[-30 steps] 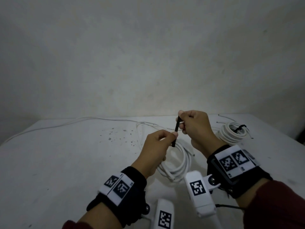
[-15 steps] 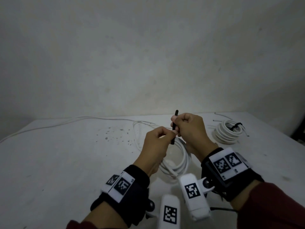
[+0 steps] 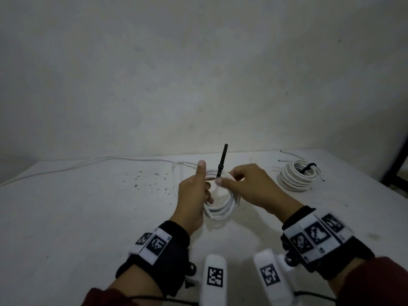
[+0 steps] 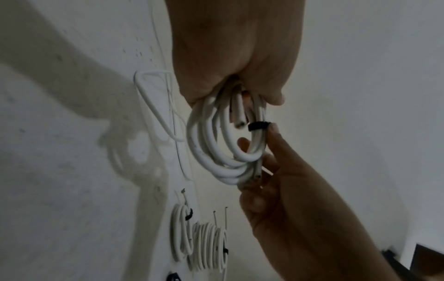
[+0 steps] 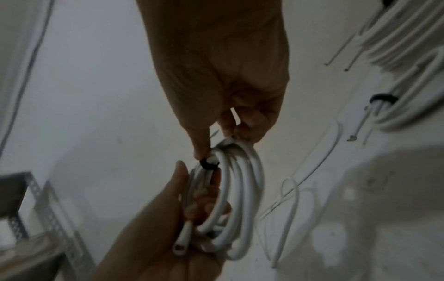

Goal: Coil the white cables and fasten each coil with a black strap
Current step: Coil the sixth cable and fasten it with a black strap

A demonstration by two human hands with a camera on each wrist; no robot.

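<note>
Both hands meet above the middle of the white bench, working on one white cable coil. The left hand has its fingers curled through and around the near-left side of the coil, thumb raised; in the left wrist view the loops hang out of its closed grip. The right hand pinches the coil at its far side, right where the black strap wraps the loops. The strap's free tail stands up almost vertically above the hands. In the right wrist view the thumb tip presses on the black band encircling the strands, and a cut cable end sticks out of the bundle near the left palm. The coil is held off the bench surface, with its shadow below it.

At the far right of the bench lies a finished coil, stacked loops bound by its own black strap, with thin bare wire ends poking outward. The left wrist view shows two such bundles side by side. A loose white cable runs along the far edge of the bench from the left toward the hands.

Both wrists wear black bands carrying square black-and-white coded markers; similar markers sit on the white camera housings below. No readable words or brand names appear anywhere.
</note>
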